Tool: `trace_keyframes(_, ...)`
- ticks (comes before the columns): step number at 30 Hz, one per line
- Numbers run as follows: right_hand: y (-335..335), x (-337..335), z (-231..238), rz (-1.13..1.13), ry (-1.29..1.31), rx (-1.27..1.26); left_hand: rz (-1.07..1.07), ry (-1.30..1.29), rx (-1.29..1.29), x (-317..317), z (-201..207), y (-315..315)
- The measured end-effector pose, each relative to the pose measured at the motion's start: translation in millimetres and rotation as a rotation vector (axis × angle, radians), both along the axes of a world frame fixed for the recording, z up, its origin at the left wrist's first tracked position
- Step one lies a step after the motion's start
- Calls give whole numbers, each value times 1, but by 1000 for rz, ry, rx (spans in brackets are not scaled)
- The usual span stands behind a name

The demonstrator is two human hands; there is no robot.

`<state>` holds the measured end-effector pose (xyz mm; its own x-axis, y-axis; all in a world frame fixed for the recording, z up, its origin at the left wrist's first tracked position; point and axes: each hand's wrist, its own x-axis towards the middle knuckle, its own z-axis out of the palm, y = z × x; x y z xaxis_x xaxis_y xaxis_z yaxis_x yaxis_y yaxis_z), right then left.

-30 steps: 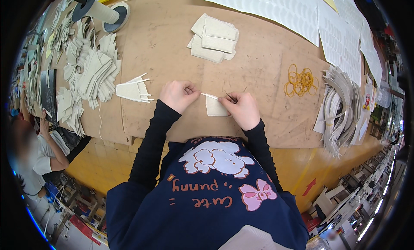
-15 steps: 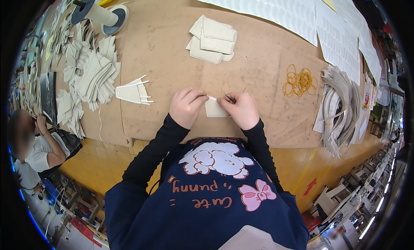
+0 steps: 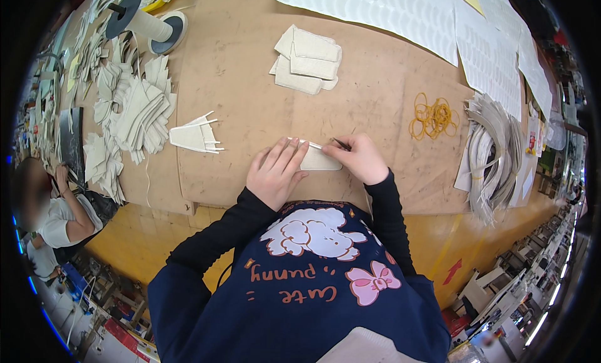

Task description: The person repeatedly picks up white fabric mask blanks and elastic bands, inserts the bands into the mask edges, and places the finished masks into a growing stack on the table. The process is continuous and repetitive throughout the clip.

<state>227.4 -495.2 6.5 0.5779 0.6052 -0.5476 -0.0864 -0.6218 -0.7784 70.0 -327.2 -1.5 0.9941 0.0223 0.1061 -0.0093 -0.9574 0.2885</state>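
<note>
Centre of frame: cream piece (image 3: pixel 322 162), white strip (image 3: pixel 315 145) along its upper edge. If the left hand (image 3: pixel 274 170) presses lightly, I'd expect the strip to skew. That hand lies flat over the left end, fingers nearly together; right hand (image 3: pixel 364 158), angled inward, pinches a slim dark tool (image 3: pixel 341 144).

On the table (image 3: pixel 375 112), a panel (image 3: pixel 321 162) lies before a stack (image 3: pixel 316 45) and left of rubber bands (image 3: pixel 442 116).

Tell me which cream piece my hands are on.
The single piece between your left hand and right hand; the stack, fan and left-side heap lie apart, untouched.
</note>
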Motion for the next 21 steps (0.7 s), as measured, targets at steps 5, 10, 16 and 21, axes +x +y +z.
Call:
trace_keyframes(5, -26, 6, 3, -61, 4, -60, -3, 31, 36, 3, 3, -1)
trace_keyframes(10, -32, 3, -1, -78, -24, -119, 2, 9, 83, 4, 1, -2)
trace_keyframes(16, -27, -1, 3, -44, -127, -188, 8, 6, 84, 4, 1, -4)
trace_keyframes(21, -24, -3, 9, -48, -125, -170, 16, -46, 30, 9, -4, -14)
